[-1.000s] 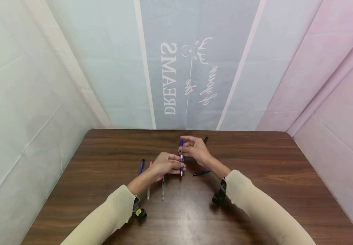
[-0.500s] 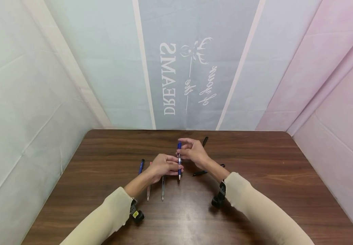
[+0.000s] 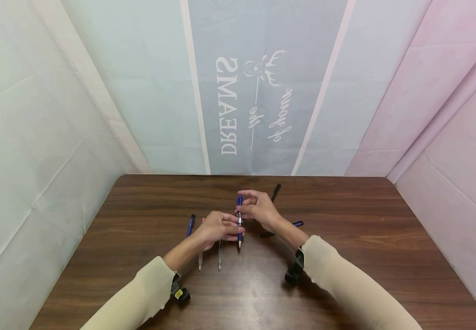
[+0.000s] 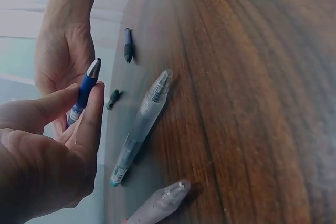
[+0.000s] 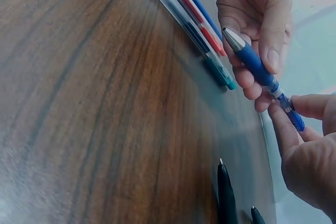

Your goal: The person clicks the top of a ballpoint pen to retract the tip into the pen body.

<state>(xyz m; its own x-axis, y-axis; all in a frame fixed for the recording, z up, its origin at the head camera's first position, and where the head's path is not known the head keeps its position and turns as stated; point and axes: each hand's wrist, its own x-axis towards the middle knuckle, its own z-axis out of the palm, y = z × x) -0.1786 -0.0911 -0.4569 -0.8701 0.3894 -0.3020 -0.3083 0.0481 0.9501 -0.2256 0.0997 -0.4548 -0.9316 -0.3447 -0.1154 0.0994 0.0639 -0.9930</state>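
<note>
A blue retractable pen with a silver tip is held by both hands over the middle of the table, its tip towards the person. My left hand pinches the barrel near the tip end between thumb and fingers. At the other end, the right hand grips the pen's top between thumb and fingers. In the right wrist view the blue pen shows its metal cone, and the left hand lies behind it. The left wrist view shows the same pen pointing up.
Left of the hands lie a clear pen with a teal end, a pinkish-red pen and a blue pen. To the right are a black pen and a dark pen with a blue part. Fabric walls surround the brown table.
Both hands have moved slightly towards the person and to the left with the blue pen. More of the dark pens on the right shows. The pens on the table stay put.
</note>
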